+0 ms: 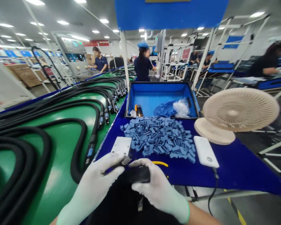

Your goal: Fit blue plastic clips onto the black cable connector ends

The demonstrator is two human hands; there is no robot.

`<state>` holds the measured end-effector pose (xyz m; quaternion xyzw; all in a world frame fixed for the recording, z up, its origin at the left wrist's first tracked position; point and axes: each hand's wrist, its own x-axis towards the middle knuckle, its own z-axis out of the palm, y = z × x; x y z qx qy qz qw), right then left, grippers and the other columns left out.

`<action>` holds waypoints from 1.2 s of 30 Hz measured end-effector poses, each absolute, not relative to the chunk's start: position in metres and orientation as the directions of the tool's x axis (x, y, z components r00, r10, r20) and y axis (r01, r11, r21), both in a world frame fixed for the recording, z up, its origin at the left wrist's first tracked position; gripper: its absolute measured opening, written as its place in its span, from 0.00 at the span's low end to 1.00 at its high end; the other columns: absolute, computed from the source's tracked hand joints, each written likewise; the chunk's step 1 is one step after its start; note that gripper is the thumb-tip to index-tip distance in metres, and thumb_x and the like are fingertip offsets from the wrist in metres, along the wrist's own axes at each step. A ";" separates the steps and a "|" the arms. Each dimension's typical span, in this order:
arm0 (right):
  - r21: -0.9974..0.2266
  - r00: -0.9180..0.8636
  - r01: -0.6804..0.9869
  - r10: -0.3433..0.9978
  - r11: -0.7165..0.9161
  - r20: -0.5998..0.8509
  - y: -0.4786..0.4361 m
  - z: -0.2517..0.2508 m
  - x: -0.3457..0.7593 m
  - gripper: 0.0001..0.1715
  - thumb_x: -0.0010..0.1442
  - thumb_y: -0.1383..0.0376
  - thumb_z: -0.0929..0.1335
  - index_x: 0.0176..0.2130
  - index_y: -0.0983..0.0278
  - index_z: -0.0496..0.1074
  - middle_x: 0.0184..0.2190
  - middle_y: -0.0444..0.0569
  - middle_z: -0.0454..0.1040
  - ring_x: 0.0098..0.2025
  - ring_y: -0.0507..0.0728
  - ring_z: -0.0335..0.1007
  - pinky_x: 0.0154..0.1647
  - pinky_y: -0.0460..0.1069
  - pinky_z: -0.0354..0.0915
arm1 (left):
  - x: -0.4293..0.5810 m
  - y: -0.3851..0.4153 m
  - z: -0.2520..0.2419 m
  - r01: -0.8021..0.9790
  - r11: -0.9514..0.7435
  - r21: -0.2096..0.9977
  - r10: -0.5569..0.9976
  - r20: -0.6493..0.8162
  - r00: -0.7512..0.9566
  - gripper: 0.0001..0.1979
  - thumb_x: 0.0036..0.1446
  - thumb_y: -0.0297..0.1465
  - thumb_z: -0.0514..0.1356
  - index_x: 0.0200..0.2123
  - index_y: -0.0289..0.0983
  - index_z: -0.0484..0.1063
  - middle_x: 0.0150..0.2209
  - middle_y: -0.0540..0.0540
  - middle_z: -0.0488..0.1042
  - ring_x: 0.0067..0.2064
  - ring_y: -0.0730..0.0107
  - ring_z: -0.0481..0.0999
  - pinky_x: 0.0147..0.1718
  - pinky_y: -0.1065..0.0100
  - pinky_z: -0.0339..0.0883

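Observation:
My left hand (96, 182) in a white glove and my right hand (159, 187) in a white glove together hold a black cable connector (138, 174), which has a metal spring strain relief (126, 160) at its far end. The left hand's fingers lie close to the spring, next to a white metal plate (120, 146). A heap of several blue plastic clips (158, 139) lies on the blue table cloth (234, 165) just beyond my hands. A yellow wire (160, 163) shows behind my right hand.
On the left, several black cables with connectors (91, 150) lie on a green conveyor belt (61, 150). Ahead stands an open blue case (161, 100) holding plastic bags. A white power bank (205, 151) and a cream desk fan (239, 111) stand on the right. Co-workers sit and stand beyond.

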<state>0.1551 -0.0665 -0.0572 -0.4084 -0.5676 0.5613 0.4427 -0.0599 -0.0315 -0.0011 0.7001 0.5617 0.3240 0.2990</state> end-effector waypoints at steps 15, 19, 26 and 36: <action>-0.917 -0.447 -0.316 0.891 -0.242 -0.081 -0.056 -0.042 0.146 0.31 0.48 0.72 0.76 0.49 0.61 0.64 0.34 0.40 0.71 0.33 0.52 0.70 0.36 0.49 0.66 | -0.057 -0.032 -0.005 0.531 -0.542 0.651 0.772 0.137 0.620 0.15 0.65 0.30 0.57 0.49 0.44 0.81 0.37 0.43 0.76 0.39 0.63 0.75 0.40 0.64 0.71; -0.945 -0.397 -0.270 0.916 -0.184 -0.064 -0.056 -0.046 0.153 0.25 0.48 0.70 0.77 0.43 0.61 0.66 0.31 0.40 0.71 0.32 0.52 0.70 0.36 0.50 0.67 | -0.049 -0.036 -0.001 0.570 -0.345 0.746 0.874 0.034 0.485 0.26 0.58 0.27 0.59 0.60 0.45 0.72 0.37 0.48 0.76 0.38 0.64 0.75 0.40 0.65 0.71; -0.944 -0.362 -0.280 0.930 -0.173 -0.063 -0.061 -0.040 0.152 0.22 0.48 0.74 0.75 0.41 0.62 0.67 0.33 0.41 0.73 0.32 0.51 0.67 0.37 0.48 0.64 | -0.039 -0.017 0.000 0.547 -0.098 0.831 0.924 -0.127 0.359 0.53 0.41 0.25 0.64 0.72 0.44 0.51 0.40 0.52 0.75 0.37 0.67 0.75 0.38 0.66 0.69; -0.912 0.003 -0.410 1.000 -0.013 -0.015 -0.071 -0.055 0.143 0.24 0.48 0.72 0.75 0.46 0.62 0.71 0.39 0.48 0.78 0.38 0.57 0.75 0.41 0.52 0.71 | -0.051 -0.064 -0.016 0.546 -0.051 0.836 0.967 -0.096 0.238 0.09 0.55 0.39 0.66 0.28 0.41 0.81 0.29 0.46 0.77 0.34 0.58 0.76 0.37 0.63 0.71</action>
